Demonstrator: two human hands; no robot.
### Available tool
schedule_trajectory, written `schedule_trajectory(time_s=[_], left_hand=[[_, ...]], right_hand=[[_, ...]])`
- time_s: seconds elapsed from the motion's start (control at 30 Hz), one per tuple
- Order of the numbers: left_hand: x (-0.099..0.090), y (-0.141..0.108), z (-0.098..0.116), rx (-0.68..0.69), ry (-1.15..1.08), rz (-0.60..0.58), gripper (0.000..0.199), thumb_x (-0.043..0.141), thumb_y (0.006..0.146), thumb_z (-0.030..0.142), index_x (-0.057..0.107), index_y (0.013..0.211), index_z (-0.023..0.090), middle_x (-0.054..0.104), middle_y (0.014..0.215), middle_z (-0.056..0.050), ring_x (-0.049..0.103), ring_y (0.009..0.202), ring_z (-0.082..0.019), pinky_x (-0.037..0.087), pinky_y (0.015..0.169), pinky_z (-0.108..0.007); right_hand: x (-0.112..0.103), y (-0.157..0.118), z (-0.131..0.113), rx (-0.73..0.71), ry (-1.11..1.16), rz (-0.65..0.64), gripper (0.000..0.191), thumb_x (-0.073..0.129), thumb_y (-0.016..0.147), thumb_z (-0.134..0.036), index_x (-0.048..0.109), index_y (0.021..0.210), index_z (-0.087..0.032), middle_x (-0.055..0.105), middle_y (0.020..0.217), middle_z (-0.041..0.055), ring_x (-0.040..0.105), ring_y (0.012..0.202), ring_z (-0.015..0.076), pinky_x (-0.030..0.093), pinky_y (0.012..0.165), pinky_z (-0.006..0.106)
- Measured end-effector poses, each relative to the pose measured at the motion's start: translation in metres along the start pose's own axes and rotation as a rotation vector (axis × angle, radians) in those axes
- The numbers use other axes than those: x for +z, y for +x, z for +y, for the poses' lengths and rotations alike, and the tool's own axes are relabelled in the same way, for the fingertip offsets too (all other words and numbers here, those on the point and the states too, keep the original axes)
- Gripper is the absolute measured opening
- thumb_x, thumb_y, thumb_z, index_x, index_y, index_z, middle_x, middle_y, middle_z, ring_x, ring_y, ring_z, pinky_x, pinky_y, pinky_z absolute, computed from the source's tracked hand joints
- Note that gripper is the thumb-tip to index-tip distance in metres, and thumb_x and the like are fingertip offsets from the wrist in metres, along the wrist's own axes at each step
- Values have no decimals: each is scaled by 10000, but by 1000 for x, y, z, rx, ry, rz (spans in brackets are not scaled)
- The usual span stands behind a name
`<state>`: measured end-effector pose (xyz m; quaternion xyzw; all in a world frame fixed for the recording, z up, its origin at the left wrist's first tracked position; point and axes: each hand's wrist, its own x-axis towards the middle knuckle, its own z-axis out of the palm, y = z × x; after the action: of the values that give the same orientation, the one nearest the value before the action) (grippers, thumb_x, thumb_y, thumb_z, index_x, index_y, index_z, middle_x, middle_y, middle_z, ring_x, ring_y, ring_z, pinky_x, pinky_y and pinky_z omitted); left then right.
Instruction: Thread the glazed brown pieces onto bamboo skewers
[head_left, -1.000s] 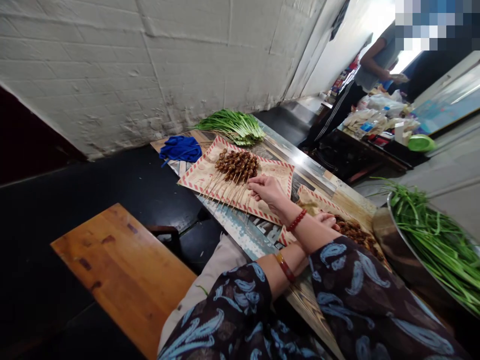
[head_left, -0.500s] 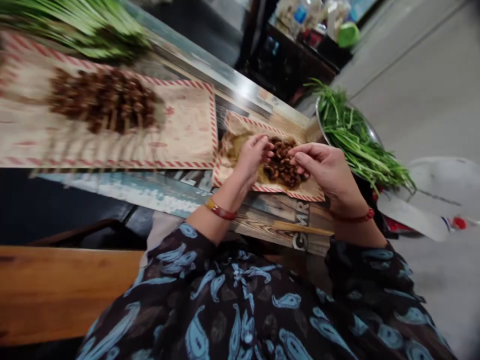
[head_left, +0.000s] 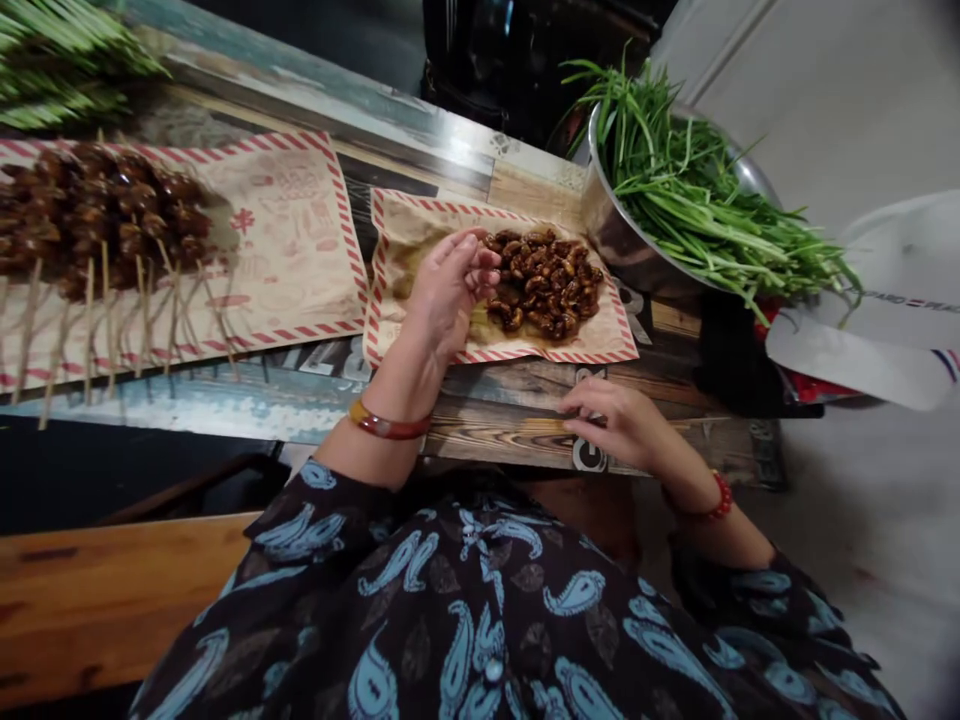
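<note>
A pile of dark, glossy sauce-coated pieces (head_left: 551, 285) lies on a stained sheet of red-striped paper (head_left: 405, 325). My left hand (head_left: 454, 285) hovers at the pile's left edge, palm side partly up, its fingers curled closed; whatever they may hold is hidden. Down at the table's near edge, my right hand (head_left: 615, 420) reaches low over the wood, with thumb and fingertips slightly apart. A thin bamboo skewer (head_left: 536, 424) seems to lie by those fingertips. To the left, several loaded skewers (head_left: 112, 215) of the same dark pieces rest on a larger striped paper (head_left: 292, 250).
A metal bowl (head_left: 611, 215) heaped with long green stalks (head_left: 697, 210) stands right of the paper. More green stalks (head_left: 60, 70) lie at the far left. A white bag or cover (head_left: 862, 360) sits at the right, and a wooden bench (head_left: 112, 590) is lower left.
My right hand has left the pile and moved down to the table's near edge. My left hand stays beside the pile with fingers curled. The view has shifted to the right.
</note>
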<state>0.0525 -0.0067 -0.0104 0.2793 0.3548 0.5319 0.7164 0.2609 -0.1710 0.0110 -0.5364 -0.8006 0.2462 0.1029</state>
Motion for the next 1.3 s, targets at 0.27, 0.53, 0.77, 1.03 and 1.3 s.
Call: schedule_trajectory(time_s=[0.27,0.53,0.77,1.03,1.3], left_hand=[[3,-5,2,4,39,-4,148,621,862,277,658,996,230,641,745,-15,582,614,-94,445,582,-217],[7,-15,-1,136,274,-241,168,689,798,246,699,951,176,652,790,-30,553,638,-84,429,595,-192],[14,-25,-7,186,347,-350,310,692,802,298,662,1086,177,630,813,-28,550,697,-101,446,668,-211],[21,-30,-11,-125,-79,-373,412,625,837,486,611,1131,198,626,850,-31,572,666,-112,479,631,-241],[21,-31,-2,-275,-186,-470,672,344,884,696,563,1234,166,607,748,-34,475,439,-89,353,417,-217]], right_hand=[[19,3,7,-41,-26,153,178,491,959,-262,660,972,-207,658,950,87,613,879,210,486,793,345],[13,28,26,-24,-92,351,278,412,989,-280,670,1074,-219,713,988,89,659,918,221,495,829,343],[14,46,26,-39,-153,474,247,438,983,-270,671,929,-205,678,830,77,627,812,203,469,772,326],[24,61,-9,-58,-276,472,277,417,1003,-256,635,844,-197,625,760,64,570,743,180,392,696,308],[25,73,-17,-112,-269,500,269,457,999,-275,592,786,-181,616,731,43,573,706,162,374,660,289]])
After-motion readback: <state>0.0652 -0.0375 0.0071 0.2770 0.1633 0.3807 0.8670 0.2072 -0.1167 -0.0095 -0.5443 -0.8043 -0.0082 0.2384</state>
